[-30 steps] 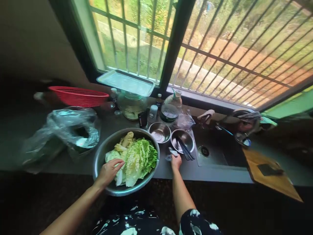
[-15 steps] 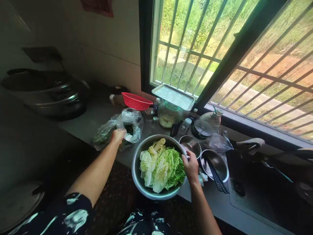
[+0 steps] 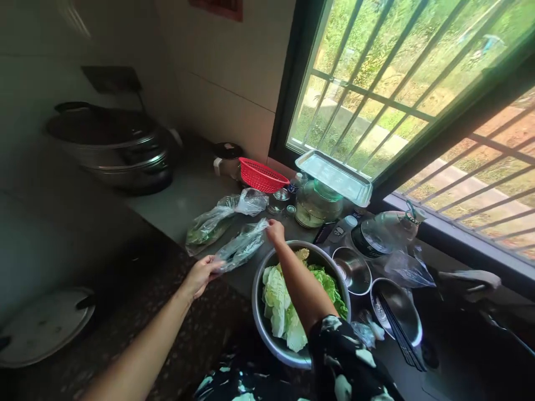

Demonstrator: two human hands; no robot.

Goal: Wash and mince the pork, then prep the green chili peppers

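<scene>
Both hands stretch a clear plastic bag [image 3: 242, 248] over the desk's front edge: left hand [image 3: 203, 274] pinches one end, right hand [image 3: 275, 230] the other. Probably greens inside; keep each grip firm, pulling evenly.

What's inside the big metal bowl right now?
The big metal bowl holds cabbage leaves, pale and green. The right forearm crosses over them, hiding part of the pile and the bowl's bottom.

The dark surface [image 3: 184, 195] carries a metal bowl [image 3: 267, 328] under the right hand [image 3: 275, 230], plastic bags [image 3: 209, 225] beyond the left hand [image 3: 203, 274], and a red basket [image 3: 262, 175] farther back.
</scene>
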